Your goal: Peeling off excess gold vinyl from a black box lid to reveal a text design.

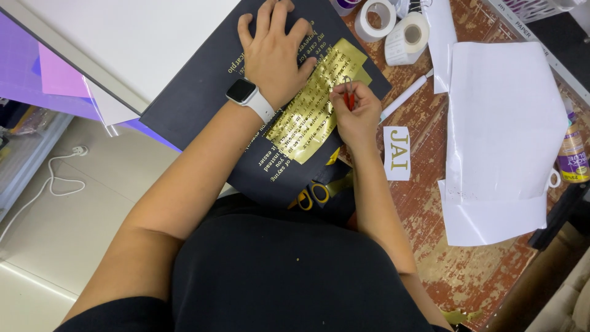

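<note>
A dark navy board (203, 92) lies on the worn red table, with a gold foil sheet (313, 101) of cut lettering stuck across it. My left hand (273, 52), a white smartwatch on its wrist, presses flat on the board beside the foil. My right hand (355, 114) pinches a small red-handled tool (349, 98), its tip on the foil. Yellow-handled scissors (312, 197) lie at the board's near edge by my body.
White paper sheets (504, 135) cover the right of the table. Two tape rolls (405, 37), a white pen (405, 95), a small card with gold letters (397, 154) and a glue bottle (573, 154) lie around. Purple and white sheets (61, 74) sit at left.
</note>
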